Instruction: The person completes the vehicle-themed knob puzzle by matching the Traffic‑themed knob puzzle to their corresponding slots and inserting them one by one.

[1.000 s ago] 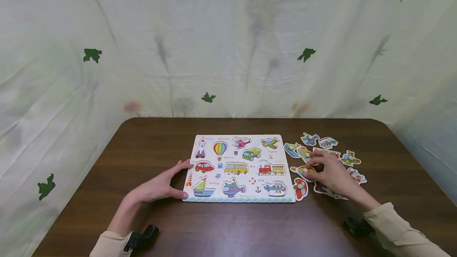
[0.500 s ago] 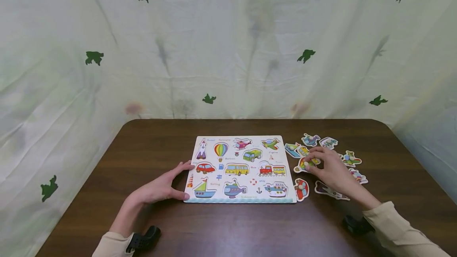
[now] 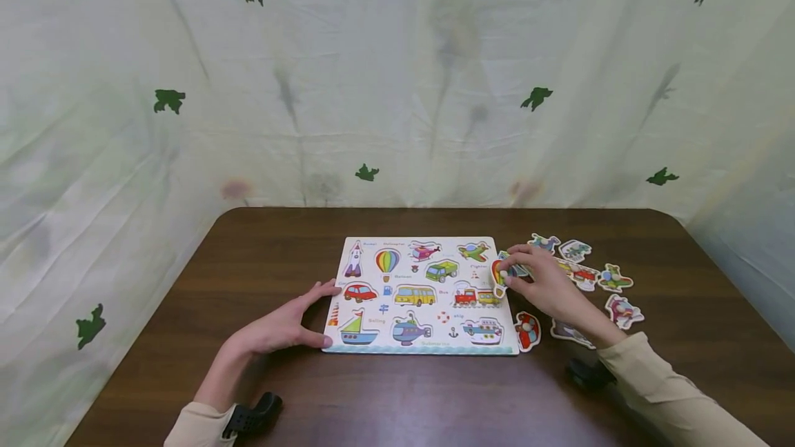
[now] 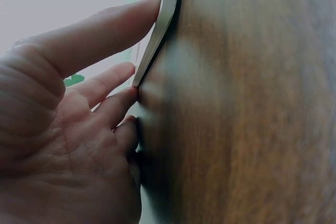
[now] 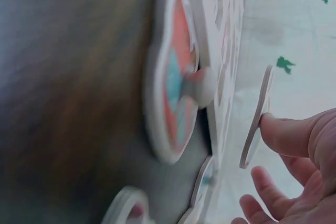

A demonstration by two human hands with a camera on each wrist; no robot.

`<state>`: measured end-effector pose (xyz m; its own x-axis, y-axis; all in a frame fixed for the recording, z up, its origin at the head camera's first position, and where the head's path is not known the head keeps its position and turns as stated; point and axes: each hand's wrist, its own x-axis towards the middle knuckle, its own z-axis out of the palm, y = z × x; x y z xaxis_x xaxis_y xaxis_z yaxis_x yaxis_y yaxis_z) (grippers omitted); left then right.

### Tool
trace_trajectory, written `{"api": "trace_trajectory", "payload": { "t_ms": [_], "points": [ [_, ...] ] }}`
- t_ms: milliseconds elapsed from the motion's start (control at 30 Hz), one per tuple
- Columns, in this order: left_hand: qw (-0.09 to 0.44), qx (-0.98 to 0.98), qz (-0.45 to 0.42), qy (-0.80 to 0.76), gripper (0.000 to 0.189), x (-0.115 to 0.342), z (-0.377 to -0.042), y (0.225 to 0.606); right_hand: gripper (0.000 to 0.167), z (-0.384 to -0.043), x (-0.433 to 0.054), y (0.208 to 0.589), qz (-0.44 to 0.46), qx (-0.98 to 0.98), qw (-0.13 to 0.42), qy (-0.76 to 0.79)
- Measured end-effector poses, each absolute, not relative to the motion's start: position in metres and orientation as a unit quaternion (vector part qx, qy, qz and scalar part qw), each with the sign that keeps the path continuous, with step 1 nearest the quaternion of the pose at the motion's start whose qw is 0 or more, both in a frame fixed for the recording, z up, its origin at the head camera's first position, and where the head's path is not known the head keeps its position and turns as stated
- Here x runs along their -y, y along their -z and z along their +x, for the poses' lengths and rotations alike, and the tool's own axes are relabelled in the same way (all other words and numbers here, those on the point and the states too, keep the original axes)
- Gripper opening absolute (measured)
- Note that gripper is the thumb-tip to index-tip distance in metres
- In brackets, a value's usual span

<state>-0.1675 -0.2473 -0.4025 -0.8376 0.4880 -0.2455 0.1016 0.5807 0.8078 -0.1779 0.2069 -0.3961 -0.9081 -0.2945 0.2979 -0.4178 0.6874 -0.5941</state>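
Note:
My right hand [image 3: 546, 285] pinches a hot-air balloon puzzle piece [image 3: 498, 280] between thumb and fingers, raised over the right edge of the white puzzle board [image 3: 435, 333]. The right wrist view shows the balloon piece [image 5: 257, 119] edge-on, held up off the table. Fingers and thumb spread, my left hand [image 3: 286, 323] touches the board's left edge, thumb at the near corner. In the left wrist view the thumb and fingertips meet the board's edge [image 4: 167, 17]. Pictures of vehicles fill the board, among them a balloon picture [image 3: 388, 261].
Several loose knobbed pieces lie right of the board. A red car piece [image 3: 528, 332] is nearest, beside a rocket piece [image 3: 570, 334] partly under the wrist. Farther out are a helicopter piece [image 3: 624, 311], a plane piece [image 3: 615, 278] and a train piece [image 3: 584, 276].
My right hand has lifted the balloon piece from the loose pile, turned it upright and carried it left to the board's edge. The left hand stays at the board.

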Motion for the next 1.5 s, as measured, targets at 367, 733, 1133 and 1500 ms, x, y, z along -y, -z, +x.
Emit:
{"api": "trace_trajectory", "payload": {
  "t_ms": [367,733,1133,1500],
  "points": [
    [0.229,-0.860,0.171,-0.423,0.083,0.247,-0.168,0.403,0.014,-0.201,-0.179,0.393,0.202,0.903,0.038,-0.377],
    [0.231,-0.860,0.173,-0.422,0.085,0.248,-0.169,0.405,0.012,-0.220,-0.148,0.386,0.218,0.900,0.020,-0.378],
    [0.234,-0.858,0.181,-0.420,0.086,0.249,-0.168,0.403,0.013,-0.238,-0.115,0.384,0.231,0.887,-0.025,-0.398],
    [0.230,-0.856,0.189,-0.424,0.085,0.248,-0.168,0.402,0.014,-0.256,-0.085,0.387,0.271,0.877,-0.043,-0.394]
  ]
}}
